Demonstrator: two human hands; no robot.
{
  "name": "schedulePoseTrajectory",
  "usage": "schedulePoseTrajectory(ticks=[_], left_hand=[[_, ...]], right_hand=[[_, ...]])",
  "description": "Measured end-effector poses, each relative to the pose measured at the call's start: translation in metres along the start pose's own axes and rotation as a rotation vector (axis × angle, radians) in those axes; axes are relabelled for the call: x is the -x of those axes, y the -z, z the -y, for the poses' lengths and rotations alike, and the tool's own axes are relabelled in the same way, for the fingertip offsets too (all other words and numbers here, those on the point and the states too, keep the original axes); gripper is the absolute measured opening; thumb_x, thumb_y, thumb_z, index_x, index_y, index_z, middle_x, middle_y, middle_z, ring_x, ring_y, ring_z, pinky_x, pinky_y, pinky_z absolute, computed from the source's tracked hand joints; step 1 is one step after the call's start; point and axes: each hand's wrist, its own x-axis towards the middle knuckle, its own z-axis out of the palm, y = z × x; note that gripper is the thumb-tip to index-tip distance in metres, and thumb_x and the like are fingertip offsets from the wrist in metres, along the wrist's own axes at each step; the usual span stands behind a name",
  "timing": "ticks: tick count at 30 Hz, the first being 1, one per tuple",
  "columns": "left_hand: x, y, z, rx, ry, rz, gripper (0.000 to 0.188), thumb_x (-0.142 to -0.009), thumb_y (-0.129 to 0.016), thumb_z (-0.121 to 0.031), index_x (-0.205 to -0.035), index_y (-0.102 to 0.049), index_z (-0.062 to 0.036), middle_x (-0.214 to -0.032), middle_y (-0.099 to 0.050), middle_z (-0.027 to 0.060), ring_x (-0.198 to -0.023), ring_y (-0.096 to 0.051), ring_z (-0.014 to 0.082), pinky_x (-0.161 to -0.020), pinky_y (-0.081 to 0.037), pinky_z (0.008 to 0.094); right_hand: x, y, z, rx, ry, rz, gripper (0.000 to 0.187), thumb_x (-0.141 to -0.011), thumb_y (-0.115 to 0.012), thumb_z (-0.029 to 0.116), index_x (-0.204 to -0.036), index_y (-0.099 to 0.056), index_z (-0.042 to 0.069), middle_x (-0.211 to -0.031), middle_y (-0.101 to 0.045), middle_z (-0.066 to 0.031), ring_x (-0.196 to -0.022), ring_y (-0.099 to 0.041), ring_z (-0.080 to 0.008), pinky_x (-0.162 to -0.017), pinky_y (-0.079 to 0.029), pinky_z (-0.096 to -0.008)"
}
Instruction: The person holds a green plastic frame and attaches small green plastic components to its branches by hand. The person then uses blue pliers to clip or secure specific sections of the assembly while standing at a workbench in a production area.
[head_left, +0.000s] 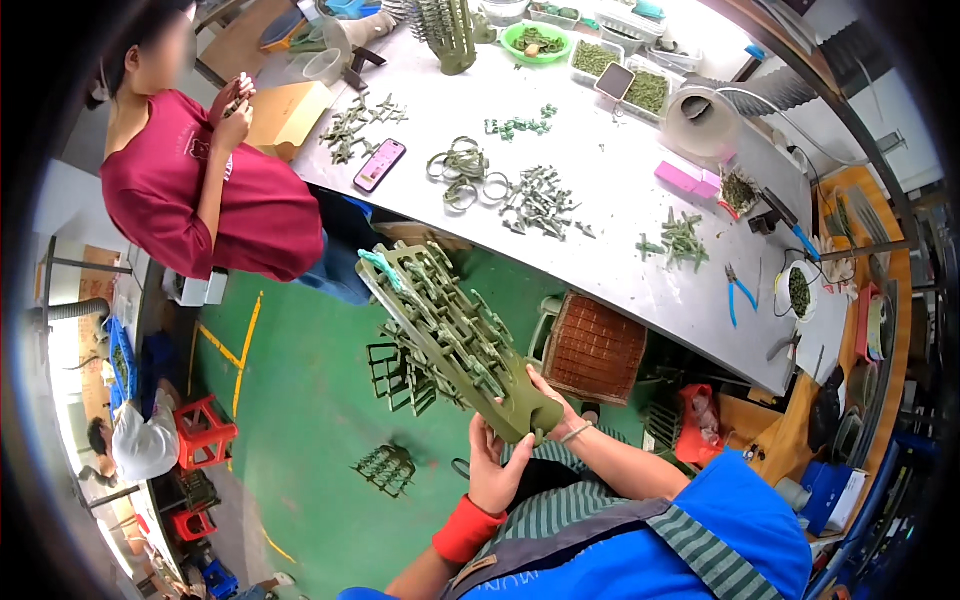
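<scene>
Out over the green floor, in front of the workbench, I hold an olive-green wax tree tilted up and to the left. Rows of small branching parts cover its long body, and a pale green strip lies along its upper end. The fingers and thumb of my left hand, below a red wristband, close on the near edge of its smooth rounded base. My right hand wraps the right side of that base, its fingers partly hidden behind it. Dark frames of similar parts show beneath the tree.
On the grey workbench lie piles of green parts, rings, a phone and blue-handled pliers. A brown-seated chair stands under its edge. A co-worker in maroon stands left; red stools are farther left.
</scene>
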Motion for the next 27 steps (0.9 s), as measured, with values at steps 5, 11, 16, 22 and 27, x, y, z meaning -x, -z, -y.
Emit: schedulePoseTrajectory(ticks=[5, 11, 16, 22, 27], left_hand=[[-0.031, 0.039, -0.022, -0.013, 0.082, 0.053, 0.063, -0.086, -0.063, 0.007, -0.139, -0.031, -0.0037, -0.137, -0.044, 0.0108, -0.130, -0.045, 0.0211, -0.107, -0.039, 0.0350], [-0.040, 0.064, -0.039, -0.031, 0.045, 0.110, 0.067, -0.083, -0.066, 0.007, -0.138, -0.031, -0.0039, -0.134, -0.045, 0.0102, -0.129, -0.046, 0.0212, -0.107, -0.039, 0.0350], [-0.038, 0.073, -0.049, 0.103, 0.050, 0.144, 0.055, -0.082, -0.069, 0.005, -0.127, -0.038, -0.0048, -0.125, -0.049, 0.0080, -0.121, -0.048, 0.0184, -0.103, -0.039, 0.0321], [-0.039, 0.085, -0.052, 0.136, 0.079, 0.170, 0.054, -0.081, -0.066, 0.009, -0.125, -0.039, -0.0047, -0.123, -0.050, 0.0076, -0.117, -0.051, 0.0178, -0.100, -0.041, 0.0316], [-0.036, 0.093, -0.048, 0.145, 0.115, 0.200, 0.054, -0.079, -0.065, 0.011, -0.124, -0.040, -0.0052, -0.120, -0.050, 0.0062, -0.115, -0.052, 0.0172, -0.098, -0.044, 0.0314]], right_hand=[[-0.038, 0.004, -0.017, 0.084, 0.082, -0.160, 0.052, -0.104, -0.036, 0.046, -0.143, -0.043, 0.014, -0.139, -0.052, -0.0096, -0.121, -0.055, -0.0301, -0.104, -0.045, -0.0455], [-0.066, 0.019, -0.039, 0.088, 0.146, -0.249, 0.053, -0.105, -0.035, 0.044, -0.147, -0.037, 0.012, -0.145, -0.046, -0.0094, -0.128, -0.050, -0.0302, -0.110, -0.040, -0.0447], [-0.071, 0.025, -0.052, 0.056, 0.153, -0.268, 0.051, -0.105, -0.036, 0.042, -0.145, -0.040, 0.012, -0.144, -0.048, -0.0088, -0.126, -0.052, -0.0289, -0.109, -0.040, -0.0438], [-0.071, 0.024, -0.059, 0.060, 0.107, -0.187, 0.051, -0.103, -0.038, 0.044, -0.144, -0.043, 0.012, -0.141, -0.051, -0.0073, -0.124, -0.053, -0.0278, -0.108, -0.041, -0.0439], [-0.071, 0.019, -0.063, -0.003, 0.050, -0.014, 0.053, -0.103, -0.038, 0.046, -0.146, -0.040, 0.015, -0.145, -0.047, -0.0067, -0.129, -0.050, -0.0259, -0.110, -0.039, -0.0441]])
